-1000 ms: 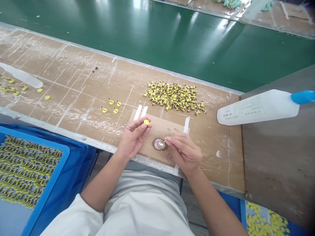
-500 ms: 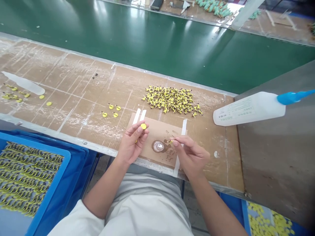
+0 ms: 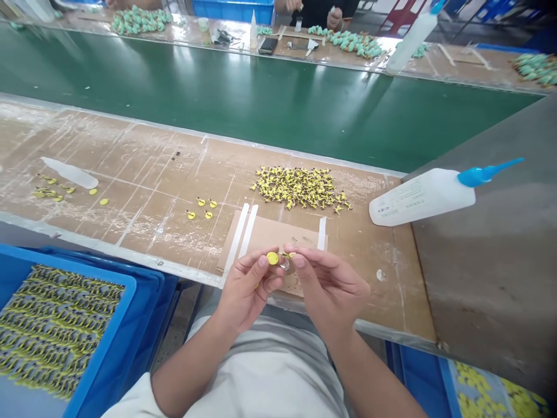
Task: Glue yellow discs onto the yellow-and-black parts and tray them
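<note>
My left hand (image 3: 248, 287) pinches a round yellow disc (image 3: 272, 258) between thumb and fingertips. In my right hand (image 3: 328, 281) a small yellow-and-dark figure piece (image 3: 287, 255) is pinched, held close beside the disc; whether the two touch I cannot tell. Both hands are over a cardboard sheet (image 3: 270, 229) taped to the bench. A small clear blob or dish of liquid (image 3: 286, 266) on the sheet is partly hidden behind the fingers. Beyond lies a heap of similar yellow-and-dark pieces (image 3: 300, 187).
Several discs with pieces on them (image 3: 201, 202) lie left of the sheet. A white bottle with blue nozzle (image 3: 422, 197) leans at the right. Blue trays (image 3: 130, 313) stand at lower left. Past the green belt (image 3: 217, 87), a person's hands (image 3: 335, 18) are at another bench.
My right hand has moved left from beside the liquid, bringing the piece close to the disc. My left hand has moved slightly right and nearer my body. The view has tilted up.
</note>
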The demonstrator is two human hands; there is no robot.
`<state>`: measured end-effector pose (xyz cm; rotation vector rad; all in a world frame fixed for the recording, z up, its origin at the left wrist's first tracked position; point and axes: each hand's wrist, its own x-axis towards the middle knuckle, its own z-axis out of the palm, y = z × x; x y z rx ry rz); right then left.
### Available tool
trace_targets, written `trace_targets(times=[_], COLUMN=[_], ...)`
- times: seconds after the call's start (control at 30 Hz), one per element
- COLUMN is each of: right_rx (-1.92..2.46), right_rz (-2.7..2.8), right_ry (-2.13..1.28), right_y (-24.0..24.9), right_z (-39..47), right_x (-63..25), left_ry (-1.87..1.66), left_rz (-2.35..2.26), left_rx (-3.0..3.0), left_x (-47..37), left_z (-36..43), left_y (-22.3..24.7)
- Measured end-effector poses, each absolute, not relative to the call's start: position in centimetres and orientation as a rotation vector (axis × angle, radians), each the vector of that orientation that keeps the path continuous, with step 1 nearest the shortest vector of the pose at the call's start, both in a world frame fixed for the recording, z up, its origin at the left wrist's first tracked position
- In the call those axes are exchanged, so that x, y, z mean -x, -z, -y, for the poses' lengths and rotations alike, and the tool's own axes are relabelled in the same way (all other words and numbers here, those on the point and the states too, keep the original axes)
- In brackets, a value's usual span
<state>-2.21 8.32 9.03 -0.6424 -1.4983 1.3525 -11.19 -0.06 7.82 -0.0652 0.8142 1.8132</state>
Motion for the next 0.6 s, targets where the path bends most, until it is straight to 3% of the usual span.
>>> trace_targets(times=[0.6], right_rx=[0.650], right_rz=[1.605], right_ry=[-1.377], right_y=[-8.20], right_z=[-8.56], right_x=[1.42], left_ry=[-1.809], left_rz=[-0.874], left_rx=[0.043], left_x=[10.84], left_z=[-0.09], left_y=[-7.42])
